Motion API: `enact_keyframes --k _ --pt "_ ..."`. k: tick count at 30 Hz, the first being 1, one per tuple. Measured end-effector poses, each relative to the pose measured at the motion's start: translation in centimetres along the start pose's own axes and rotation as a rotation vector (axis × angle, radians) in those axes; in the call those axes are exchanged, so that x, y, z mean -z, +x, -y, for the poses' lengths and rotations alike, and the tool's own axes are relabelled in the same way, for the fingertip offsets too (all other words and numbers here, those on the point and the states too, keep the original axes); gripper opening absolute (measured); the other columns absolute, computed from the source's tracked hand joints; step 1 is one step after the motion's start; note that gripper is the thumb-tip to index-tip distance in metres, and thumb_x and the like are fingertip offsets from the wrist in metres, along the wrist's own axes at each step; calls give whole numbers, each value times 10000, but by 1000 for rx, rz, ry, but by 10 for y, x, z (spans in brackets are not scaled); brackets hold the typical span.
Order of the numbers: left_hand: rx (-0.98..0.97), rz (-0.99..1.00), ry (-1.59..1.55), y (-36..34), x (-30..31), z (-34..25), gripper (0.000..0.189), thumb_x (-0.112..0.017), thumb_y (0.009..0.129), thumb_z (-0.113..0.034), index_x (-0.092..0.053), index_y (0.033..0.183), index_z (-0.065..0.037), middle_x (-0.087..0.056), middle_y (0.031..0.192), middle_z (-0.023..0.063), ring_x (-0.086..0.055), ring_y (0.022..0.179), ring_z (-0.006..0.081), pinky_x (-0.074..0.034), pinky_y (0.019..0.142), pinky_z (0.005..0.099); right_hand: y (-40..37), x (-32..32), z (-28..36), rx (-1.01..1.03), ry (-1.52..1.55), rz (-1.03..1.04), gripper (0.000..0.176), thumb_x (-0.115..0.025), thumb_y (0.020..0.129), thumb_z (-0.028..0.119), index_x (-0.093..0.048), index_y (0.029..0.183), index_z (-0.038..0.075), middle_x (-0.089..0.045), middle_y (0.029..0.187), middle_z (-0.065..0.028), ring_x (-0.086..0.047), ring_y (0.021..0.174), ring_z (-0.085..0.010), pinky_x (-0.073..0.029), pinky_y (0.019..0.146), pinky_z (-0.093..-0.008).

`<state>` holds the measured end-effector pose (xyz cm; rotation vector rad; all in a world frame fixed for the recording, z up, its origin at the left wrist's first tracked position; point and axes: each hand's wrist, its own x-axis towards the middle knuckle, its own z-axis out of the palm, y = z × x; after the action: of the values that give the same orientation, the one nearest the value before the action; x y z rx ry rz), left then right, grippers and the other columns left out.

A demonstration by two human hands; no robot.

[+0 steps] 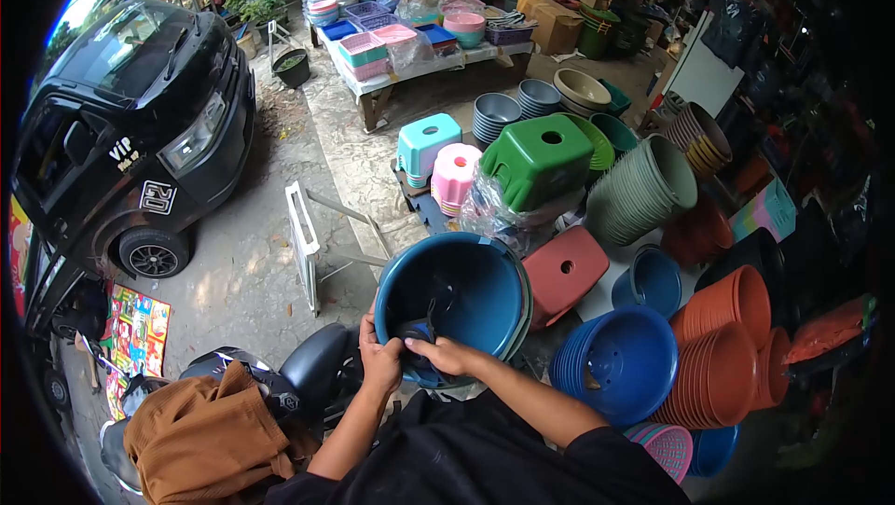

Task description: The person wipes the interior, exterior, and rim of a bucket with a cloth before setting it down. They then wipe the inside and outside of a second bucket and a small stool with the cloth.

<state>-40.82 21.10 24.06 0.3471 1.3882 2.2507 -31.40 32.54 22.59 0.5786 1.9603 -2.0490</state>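
A large dark blue basin [466, 272], with other rims showing behind it, stands tilted in front of my body. At its near left rim, my left hand [378, 351] has its fingers closed; what they grip is too small to make out. Close beside it, my right hand [443, 354] is closed too, thumb towards the left hand, over the basin's near edge. A small dark and blue item [417, 330] lies just above both hands inside the basin. Whether either hand holds it is unclear.
Right of the basin are a red stool [566, 267], stacked blue basins [615, 365] and orange pots [713, 374]. Beyond stand a green stool [541, 155] and a table [410, 73] of plastic wares. At left are a motorcycle seat [315, 360], a brown cloth [205, 435] and a black vehicle [130, 113].
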Motion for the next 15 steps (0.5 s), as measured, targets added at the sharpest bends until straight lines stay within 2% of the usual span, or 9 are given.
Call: enact_keyframes --k 1,3,5,7,8,10,11,13,15 --pt "-5 -18 -4 2 6 -3 436 -466 631 138 -463 1011 -77 -545 920 35 -549 784 122 -478 738 237 -16 3 23 -122 -254 84 509 -473 987 411 -550 1299 16 -623 1208 -105 -569 1081 -196 -412 997 -369" --pt "32 -30 14 6 15 -12 432 -457 626 141 -460 996 -83 -547 920 28 -543 759 114 -474 700 229 -34 0 21 -63 -803 -9 528 -490 957 387 -525 1336 21 -539 1347 -179 -489 1267 -281 -302 1116 -440" --pt "25 -41 1 7 19 -22 422 -453 630 138 -456 985 -89 -544 920 24 -543 762 106 -468 681 218 -57 15 49 -85 -1219 0 568 -542 888 325 -495 1371 30 -447 1440 -200 -341 1396 -308 -172 1179 -483" --pt "27 -21 -1 8 24 -30 432 -458 639 137 -447 1004 -94 -545 923 27 -552 770 111 -482 692 228 -63 37 50 3 -1558 -272 647 -578 807 240 -453 1408 36 -407 1489 -148 -295 1427 -275 -146 1183 -474" --pt "20 -27 -6 7 24 -36 432 -458 639 137 -447 1004 -94 -545 923 27 -552 770 111 -482 692 228 -60 51 48 112 -1583 -420 687 -575 783 201 -418 1432 38 -366 1518 -126 -268 1440 -271 -126 1182 -478" --pt "141 -14 -61 2 24 -48 466 -423 647 190 -439 1028 -79 -552 1166 63 -555 926 116 -463 790 233 -51 70 59 311 -1610 -639 748 -560 757 132 -357 1473 53 -300 1560 -88 -228 1458 -267 -97 1180 -486" --pt "134 -18 -67 -1 21 -55 466 -423 647 190 -439 1028 -79 -552 1166 63 -555 926 116 -463 790 233 -46 76 70 396 -1616 -712 768 -547 753 104 -332 1489 64 -275 1573 -73 -215 1463 -267 -86 1178 -490" --pt "162 -18 -159 -3 14 -66 489 -413 651 191 -449 1050 -88 -538 968 21 -553 863 113 -474 774 246 -35 77 89 412 -1619 -709 673 -438 839 96 -321 1502 85 -261 1588 -53 -209 1472 -244 -93 1177 -476" --pt "150 5 -155 -3 25 -53 436 -464 712 173 -450 1061 -89 -554 993 25 -557 877 110 -476 791 252 -21 71 97 558 -1539 -693 697 -448 827 86 -307 1509 92 -245 1595 -60 -186 1481 -248 -81 1181 -470"
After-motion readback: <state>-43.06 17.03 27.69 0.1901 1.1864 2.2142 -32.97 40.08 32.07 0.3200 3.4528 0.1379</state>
